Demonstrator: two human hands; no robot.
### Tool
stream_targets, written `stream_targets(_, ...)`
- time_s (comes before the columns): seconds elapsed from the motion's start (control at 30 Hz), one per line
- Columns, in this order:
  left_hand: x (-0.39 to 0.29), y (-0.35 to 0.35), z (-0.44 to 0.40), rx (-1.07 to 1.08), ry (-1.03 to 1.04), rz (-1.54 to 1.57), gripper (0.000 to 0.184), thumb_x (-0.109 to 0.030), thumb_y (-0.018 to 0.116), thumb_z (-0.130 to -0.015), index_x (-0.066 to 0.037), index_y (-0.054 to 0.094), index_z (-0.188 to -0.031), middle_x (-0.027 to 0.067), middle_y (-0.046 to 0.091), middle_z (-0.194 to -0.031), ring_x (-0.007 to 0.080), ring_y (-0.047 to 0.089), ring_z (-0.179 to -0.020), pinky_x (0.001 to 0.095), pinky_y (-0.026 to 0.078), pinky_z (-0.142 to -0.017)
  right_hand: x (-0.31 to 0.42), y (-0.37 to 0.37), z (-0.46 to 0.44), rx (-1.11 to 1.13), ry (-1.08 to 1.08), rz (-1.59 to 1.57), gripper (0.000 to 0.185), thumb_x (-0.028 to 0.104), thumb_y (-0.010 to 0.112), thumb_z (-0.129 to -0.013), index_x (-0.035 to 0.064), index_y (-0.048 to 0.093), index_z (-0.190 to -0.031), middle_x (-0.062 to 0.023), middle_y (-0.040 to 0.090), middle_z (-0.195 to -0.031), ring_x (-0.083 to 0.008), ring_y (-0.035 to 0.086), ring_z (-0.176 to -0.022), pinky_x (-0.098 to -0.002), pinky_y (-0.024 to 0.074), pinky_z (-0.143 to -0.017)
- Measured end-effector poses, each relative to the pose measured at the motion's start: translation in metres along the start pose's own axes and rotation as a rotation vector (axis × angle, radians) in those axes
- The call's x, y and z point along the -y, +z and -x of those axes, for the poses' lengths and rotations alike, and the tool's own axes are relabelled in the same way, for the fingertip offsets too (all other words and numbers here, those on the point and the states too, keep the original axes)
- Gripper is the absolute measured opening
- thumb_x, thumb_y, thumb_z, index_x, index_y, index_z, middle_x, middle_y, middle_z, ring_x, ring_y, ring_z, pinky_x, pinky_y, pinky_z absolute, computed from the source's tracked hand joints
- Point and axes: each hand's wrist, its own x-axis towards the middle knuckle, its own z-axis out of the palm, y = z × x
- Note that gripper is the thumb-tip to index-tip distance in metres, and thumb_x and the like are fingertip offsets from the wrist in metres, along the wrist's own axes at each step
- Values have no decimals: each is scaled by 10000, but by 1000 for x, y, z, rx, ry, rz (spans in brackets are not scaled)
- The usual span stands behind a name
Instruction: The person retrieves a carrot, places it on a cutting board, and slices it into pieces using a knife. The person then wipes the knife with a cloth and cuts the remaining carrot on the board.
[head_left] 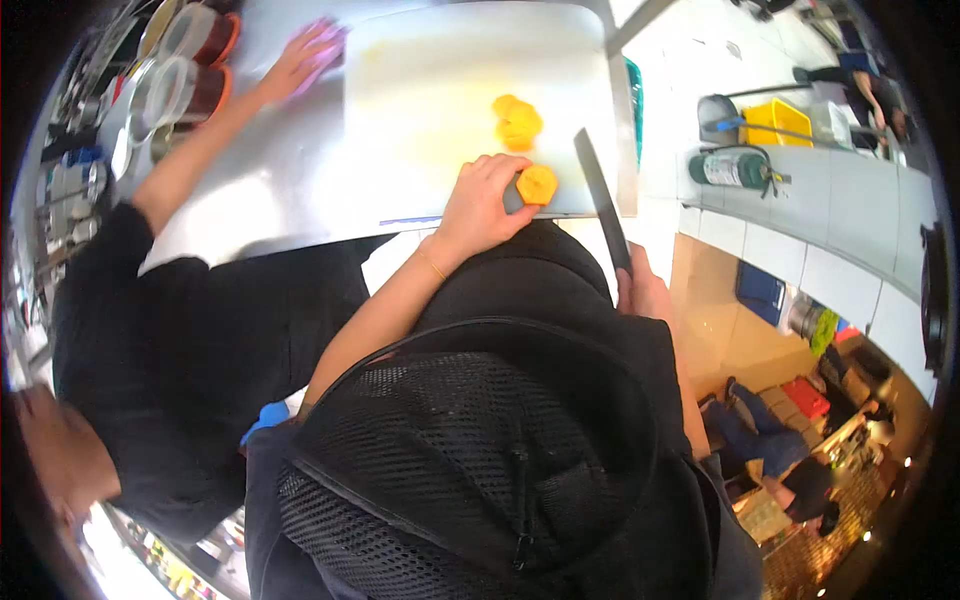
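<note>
My left hand (482, 202) is closed around a thick orange carrot piece (538, 185) near the front edge of the white cutting board (430, 110). The carrot's cut end faces up and has an angular outline. Just beyond it, several orange carrot slices (517, 122) lie overlapping on the board. My right hand (645, 287) grips the handle of a long knife (600, 195). Its dark, broad blade points away from me, right of the carrot and apart from it, over the board's right edge.
At the left, a co-worker's hand (298, 62) presses a purple cloth (325, 45) on the metal table (262, 150). Lidded plastic tubs (185, 90) stand beyond that arm. On the right are a green fire extinguisher (730, 168), a yellow bucket (778, 122) and other people farther off.
</note>
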Motion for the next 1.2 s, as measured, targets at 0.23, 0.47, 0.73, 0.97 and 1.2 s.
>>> stream_targets(0.23,-7,18,-21,-5,7,-50,496,-224,865,-783,-100,664,-1218,95,700,-1125,299,668,-998,419,498,-903,19,-13,6,-39,-80,-55,396,147,550,-1046,115,472,-1433,-318,710,-920,-536,689,-881,-594,538,-765)
stream_targets(0.47,-8,15,-22,5,4,-40,499,-207,867,-769,-98,670,-1214,76,696,-1074,267,666,-945,404,498,-889,29,-21,7,1,-87,-10,384,154,540,-1056,99,471,-1430,-320,707,-910,-532,688,-881,-590,535,-774)
stream_targets(0.73,-7,11,-22,56,-23,-24,497,-218,853,-788,-118,660,-1235,71,693,-1161,291,653,-1114,421,472,-941,34,-21,6,-9,-71,-3,390,152,544,-1047,127,466,-1428,-309,710,-927,-537,680,-884,-595,528,-780)
stream_targets(0.97,-18,14,-20,40,-73,-35,769,-298,943,-706,-90,602,-1364,112,668,-1207,320,644,-1126,446,473,-967,27,-16,2,-34,-41,-38,433,163,565,-1037,170,457,-1457,-308,711,-933,-533,683,-882,-600,528,-780)
stream_targets(1.2,-1,16,-37,171,81,160,579,-71,820,-813,-75,621,-1357,130,665,-1258,347,621,-1213,442,484,-1061,20,-16,3,-35,-38,-63,448,216,553,-1053,203,439,-1486,-290,714,-903,-528,686,-849,-586,545,-751)
